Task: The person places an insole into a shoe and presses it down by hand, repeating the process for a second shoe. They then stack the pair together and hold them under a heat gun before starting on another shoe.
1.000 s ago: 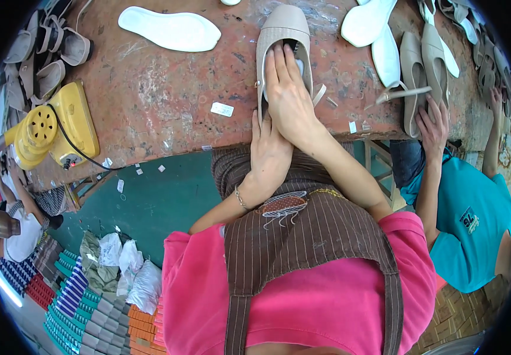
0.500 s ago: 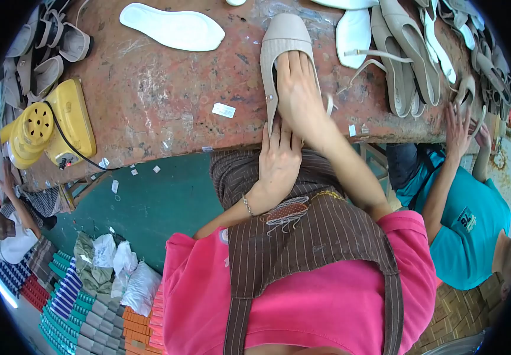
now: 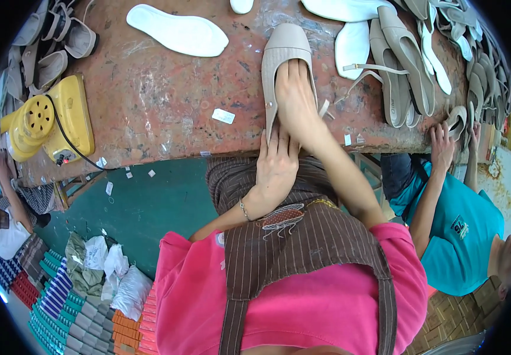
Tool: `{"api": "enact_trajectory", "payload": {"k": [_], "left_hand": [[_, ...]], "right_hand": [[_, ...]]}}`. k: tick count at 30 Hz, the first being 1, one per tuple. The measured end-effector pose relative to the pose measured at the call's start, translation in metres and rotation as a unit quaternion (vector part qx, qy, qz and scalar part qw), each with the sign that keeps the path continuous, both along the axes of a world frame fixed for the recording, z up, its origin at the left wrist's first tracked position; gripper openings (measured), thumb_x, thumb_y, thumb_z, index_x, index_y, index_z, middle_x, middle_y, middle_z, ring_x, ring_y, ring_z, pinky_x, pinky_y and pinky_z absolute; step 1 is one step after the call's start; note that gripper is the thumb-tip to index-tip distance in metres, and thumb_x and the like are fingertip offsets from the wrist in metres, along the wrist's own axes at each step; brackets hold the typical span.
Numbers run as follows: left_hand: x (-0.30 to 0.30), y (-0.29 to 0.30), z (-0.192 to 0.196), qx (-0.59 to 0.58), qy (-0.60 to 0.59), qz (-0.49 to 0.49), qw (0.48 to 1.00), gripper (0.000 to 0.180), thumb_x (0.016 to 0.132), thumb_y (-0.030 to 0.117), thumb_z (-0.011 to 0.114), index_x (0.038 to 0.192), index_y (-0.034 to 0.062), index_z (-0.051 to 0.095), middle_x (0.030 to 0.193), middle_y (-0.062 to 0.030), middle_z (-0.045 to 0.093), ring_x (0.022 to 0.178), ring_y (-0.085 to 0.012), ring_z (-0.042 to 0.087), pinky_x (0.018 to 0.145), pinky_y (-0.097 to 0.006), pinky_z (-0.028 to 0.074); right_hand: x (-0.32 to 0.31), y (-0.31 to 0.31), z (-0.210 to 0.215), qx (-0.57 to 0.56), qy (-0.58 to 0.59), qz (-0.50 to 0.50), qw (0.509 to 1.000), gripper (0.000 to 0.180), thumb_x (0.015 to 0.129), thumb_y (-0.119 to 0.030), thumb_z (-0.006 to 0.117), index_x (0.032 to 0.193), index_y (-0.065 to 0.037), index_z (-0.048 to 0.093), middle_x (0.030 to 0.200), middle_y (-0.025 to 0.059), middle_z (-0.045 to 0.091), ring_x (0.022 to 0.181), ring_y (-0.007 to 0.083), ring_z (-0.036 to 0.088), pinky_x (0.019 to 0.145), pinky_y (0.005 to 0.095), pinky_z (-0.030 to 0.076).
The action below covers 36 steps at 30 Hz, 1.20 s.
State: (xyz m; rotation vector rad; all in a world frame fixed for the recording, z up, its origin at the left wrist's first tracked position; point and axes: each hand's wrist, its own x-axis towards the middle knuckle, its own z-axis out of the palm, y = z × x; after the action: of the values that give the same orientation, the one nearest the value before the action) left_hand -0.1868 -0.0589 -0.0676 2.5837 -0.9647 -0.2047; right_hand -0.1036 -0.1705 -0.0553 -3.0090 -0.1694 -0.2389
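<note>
A beige closed-toe slingback shoe (image 3: 286,39) lies on the worktable, its toe pointing away from me and its heel at the near edge. My right hand (image 3: 297,103) reaches into its opening with fingers straight and pressed down inside; the fingertips are covered by the upper. At the heel end, my left hand (image 3: 276,168) holds the back of the shoe, its thumb out of sight. A loose strap end (image 3: 324,109) sticks out beside my right wrist. To the left of the shoe is a small white label (image 3: 223,116).
White insoles (image 3: 177,32) lie at the far side. Several beige shoes (image 3: 410,71) fill the right, and more shoes (image 3: 51,68) stand far left. A yellow vented device (image 3: 69,118) with a black cable sits left. A co-worker's hand (image 3: 443,151) touches a shoe at the right edge.
The whole view has shifted slightly, so the table sits lower in the picture. My hands keep the same hold on the shoe. The co-worker's hands and shoe have moved a little.
</note>
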Motion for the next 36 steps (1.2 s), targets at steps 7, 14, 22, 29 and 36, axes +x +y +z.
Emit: {"api": "enact_trajectory", "payload": {"k": [7, 14, 22, 29, 36], "left_hand": [[0.0, 0.002, 0.001, -0.002, -0.041, 0.011, 0.999, 0.048, 0.087, 0.014, 0.049, 0.13, -0.0061, 0.052, 0.139, -0.0236, 0.048, 0.131, -0.0375, 0.045, 0.112, -0.053, 0.033], [0.016, -0.006, 0.015, -0.124, -0.008, 0.072, 0.99, 0.054, 0.07, 0.017, 0.073, 0.118, -0.0002, 0.059, 0.13, -0.0254, 0.051, 0.127, -0.0407, 0.047, 0.107, -0.058, 0.034], [0.084, 0.018, 0.05, -0.317, 0.099, 0.109, 0.937, 0.019, 0.07, 0.0, 0.07, 0.088, -0.002, 0.065, 0.116, -0.0188, 0.061, 0.105, -0.0363, 0.061, 0.091, -0.039, 0.049], [0.123, 0.135, 0.055, -0.048, -0.113, 0.293, 0.948, 0.03, 0.08, 0.008, 0.066, 0.109, -0.002, 0.065, 0.121, -0.0204, 0.059, 0.109, -0.0398, 0.056, 0.098, -0.048, 0.041], [0.111, 0.123, 0.078, -0.171, -0.201, 0.373, 0.889, 0.055, 0.078, -0.001, 0.066, 0.131, -0.0027, 0.053, 0.128, -0.0198, 0.056, 0.12, -0.0352, 0.053, 0.104, -0.045, 0.04]], "right_hand": [[0.029, -0.006, -0.016, 0.041, 0.046, -0.049, 0.997, 0.023, 0.069, 0.003, 0.058, 0.09, 0.01, 0.061, 0.092, 0.0258, 0.06, 0.095, 0.04, 0.057, 0.086, 0.0445, 0.048], [0.025, -0.026, 0.006, 0.089, 0.069, 0.124, 0.986, 0.025, 0.076, -0.006, 0.058, 0.096, 0.009, 0.062, 0.092, 0.0213, 0.063, 0.093, 0.0395, 0.061, 0.086, 0.0438, 0.05], [0.135, -0.188, 0.058, 0.173, -0.177, -0.153, 0.957, 0.037, 0.076, -0.002, 0.061, 0.112, -0.007, 0.067, 0.096, 0.0207, 0.069, 0.092, 0.0357, 0.067, 0.08, 0.0459, 0.053], [0.183, -0.304, 0.038, 0.002, -0.011, -0.201, 0.98, 0.056, 0.067, 0.003, 0.063, 0.123, -0.008, 0.06, 0.119, 0.0133, 0.063, 0.111, 0.0367, 0.056, 0.093, 0.0453, 0.049], [0.144, -0.222, 0.107, 0.133, -0.186, -0.098, 0.969, 0.028, 0.07, -0.015, 0.08, 0.089, -0.002, 0.064, 0.076, 0.0119, 0.062, 0.071, 0.0274, 0.06, 0.065, 0.0386, 0.047]]}}
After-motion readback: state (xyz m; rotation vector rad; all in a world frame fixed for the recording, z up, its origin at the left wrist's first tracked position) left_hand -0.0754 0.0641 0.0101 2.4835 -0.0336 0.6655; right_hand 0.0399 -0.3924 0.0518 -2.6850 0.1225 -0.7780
